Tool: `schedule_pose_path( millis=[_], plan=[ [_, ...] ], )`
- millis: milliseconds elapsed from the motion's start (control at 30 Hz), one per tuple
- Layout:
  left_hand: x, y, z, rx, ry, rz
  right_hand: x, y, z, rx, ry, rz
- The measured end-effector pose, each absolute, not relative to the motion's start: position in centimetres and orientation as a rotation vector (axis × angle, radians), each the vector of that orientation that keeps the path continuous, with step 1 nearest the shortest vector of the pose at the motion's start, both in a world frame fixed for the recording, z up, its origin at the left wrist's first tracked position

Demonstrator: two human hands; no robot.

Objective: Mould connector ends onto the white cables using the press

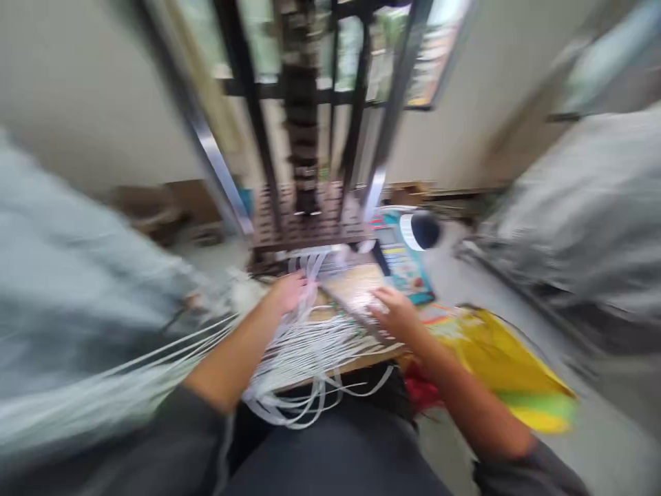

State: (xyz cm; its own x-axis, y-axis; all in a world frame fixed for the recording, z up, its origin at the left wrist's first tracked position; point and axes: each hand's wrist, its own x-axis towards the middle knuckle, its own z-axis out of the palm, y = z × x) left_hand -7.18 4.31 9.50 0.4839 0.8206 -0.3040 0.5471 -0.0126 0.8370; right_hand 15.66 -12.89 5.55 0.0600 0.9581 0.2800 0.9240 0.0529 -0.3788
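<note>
Motion blurs the picture. My left hand [290, 292] is closed at the pale, ribbon-like strips [310, 270] that hang from the front of an upright machine. My right hand [395, 311] rests at the right side of a shiny, light-coloured flat piece [356, 284], its fingers stretched over the surface. What that piece is, I cannot make out. Below both hands, many thin white cords [320, 348] lie side by side across a wooden surface. Their looped ends droop over the front edge towards my lap, and other cords run off to the left.
The machine's perforated plate [310, 213] and dark metal posts [356, 103] rise straight ahead. To the right are a teal printed box [405, 258], a dark round object with a white band [424, 231] and a yellow bag [500, 358]. Pale sheeting [593, 213] covers bulky things on both sides.
</note>
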Motion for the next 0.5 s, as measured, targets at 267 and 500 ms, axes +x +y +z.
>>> schedule_pose_path(
  millis=[267, 500],
  plan=[
    [-8.8, 9.8, 1.9, 0.614, 0.854, 0.492, 16.2, 0.1, 2.0, -1.640, -2.116, 0.029],
    [-8.3, 9.6, 1.9, 0.616, 0.866, 0.492, 11.1, 12.1, 3.8, -1.823, -1.978, 0.006]
  ],
)
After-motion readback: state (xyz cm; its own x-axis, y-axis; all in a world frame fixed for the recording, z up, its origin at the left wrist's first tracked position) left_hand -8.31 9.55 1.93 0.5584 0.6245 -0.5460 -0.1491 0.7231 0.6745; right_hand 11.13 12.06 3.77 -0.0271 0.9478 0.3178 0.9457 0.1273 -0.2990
